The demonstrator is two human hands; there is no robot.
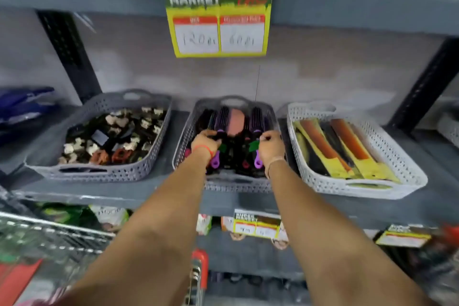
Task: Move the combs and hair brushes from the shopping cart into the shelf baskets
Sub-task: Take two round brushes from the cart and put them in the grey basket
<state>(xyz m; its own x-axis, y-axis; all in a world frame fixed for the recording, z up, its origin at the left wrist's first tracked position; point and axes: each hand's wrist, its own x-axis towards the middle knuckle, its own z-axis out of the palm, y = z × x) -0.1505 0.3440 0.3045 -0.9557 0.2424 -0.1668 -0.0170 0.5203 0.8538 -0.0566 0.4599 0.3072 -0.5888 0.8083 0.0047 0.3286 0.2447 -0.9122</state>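
A grey basket (184,141) in the middle of the shelf holds several black and purple hair brushes (255,117) and a pink one (236,123). Both my hands are inside it. My left hand (205,143) is closed on a black and purple brush at the basket's left side. My right hand (270,146) is closed on a brush with a green tag and purple handle at the right side. A white basket (402,166) to the right holds packaged combs (345,144) on yellow cards. The shopping cart (54,236) shows at lower left, blurred.
A grey basket (104,171) of hair clips sits to the left. A yellow and green price sign (218,17) hangs from the shelf above. White baskets stand on the top shelf. Price tags and packaged goods fill the shelf below. The cart's red handle (200,263) is under my arms.
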